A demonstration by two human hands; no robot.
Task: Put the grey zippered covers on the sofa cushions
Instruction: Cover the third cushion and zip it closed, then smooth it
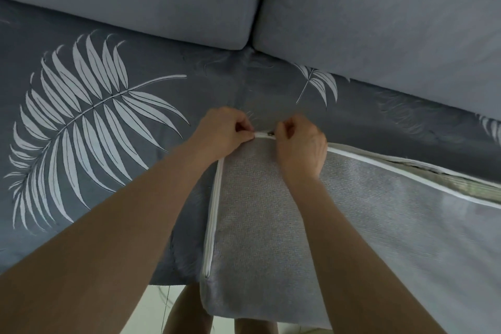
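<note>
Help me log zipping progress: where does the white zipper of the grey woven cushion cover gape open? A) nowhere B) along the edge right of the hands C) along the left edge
B: beyond the right hand the white zipper lies parted, showing the pale cushion inside; its left run is closed.

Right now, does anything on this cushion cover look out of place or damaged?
Only the white zipper stands out: to the right of the right hand it gapes open, and the cushion inside shows through the gap. Down the left edge it is closed. No tear or stain shows on the grey cover.
</note>
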